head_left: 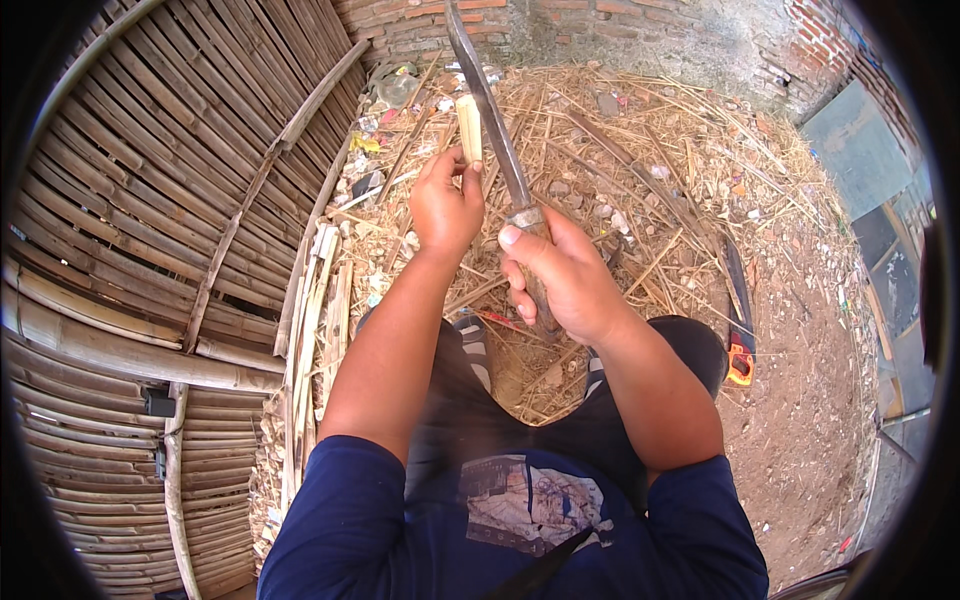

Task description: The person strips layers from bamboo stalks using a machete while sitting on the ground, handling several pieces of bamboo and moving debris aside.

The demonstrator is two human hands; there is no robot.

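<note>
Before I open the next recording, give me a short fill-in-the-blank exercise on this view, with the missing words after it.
1. The right hand grips the long knife by its ____.
2. The pale split piece is in the ____ hand.
3. The saw on the ground has a bright ____ grip.
Missing words: handle; left; orange.

Probably a rough work yard: slatted wall [125, 200], worn brickwork [825, 35], scattered splinters [690, 130], a saw [738, 295].

no legible text; the print [535, 503] on the dark blue shirt [350, 520], bodyward of the right hand [570, 272], shows no readable lettering.
</note>
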